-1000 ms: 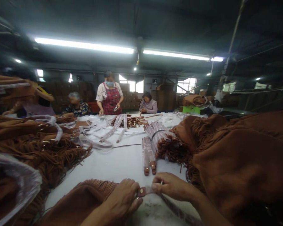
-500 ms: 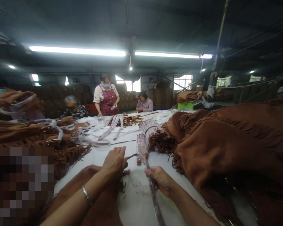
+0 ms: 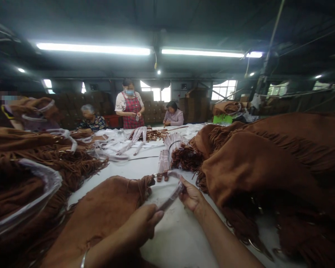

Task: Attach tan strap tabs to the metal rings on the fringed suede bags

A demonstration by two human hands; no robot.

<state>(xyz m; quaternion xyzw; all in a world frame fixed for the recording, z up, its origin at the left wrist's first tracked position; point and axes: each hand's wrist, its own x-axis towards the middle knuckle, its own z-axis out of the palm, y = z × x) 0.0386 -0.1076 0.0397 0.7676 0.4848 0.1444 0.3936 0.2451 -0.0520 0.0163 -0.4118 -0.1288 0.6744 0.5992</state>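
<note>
A brown suede-like bag (image 3: pixel 106 201) with fringe at its far corner lies on the white table in front of me. A strap (image 3: pixel 170 197) in clear plastic wrap arches from that corner, where a small metal piece seems to join it. My right hand (image 3: pixel 190 194) pinches the strap at its bend. Nearer to me, my left hand (image 3: pixel 145 225) is closed around the strap's lower stretch, above the bag's right side. The strap's end is hidden by my left hand.
A big heap of brown fringed bags (image 3: pixel 254 167) fills the right side; more bags (image 3: pixel 39 186) with wrapped handles pile at left. A bundle of wrapped straps (image 3: pixel 181 149) lies ahead, with loose straps (image 3: pixel 147 134) farther back. Several people (image 3: pixel 132 106) are around the table.
My left hand has left the bag's fringed corner and come down toward me onto the strap. My right hand is slightly higher, and the strap now bends between my hands.
</note>
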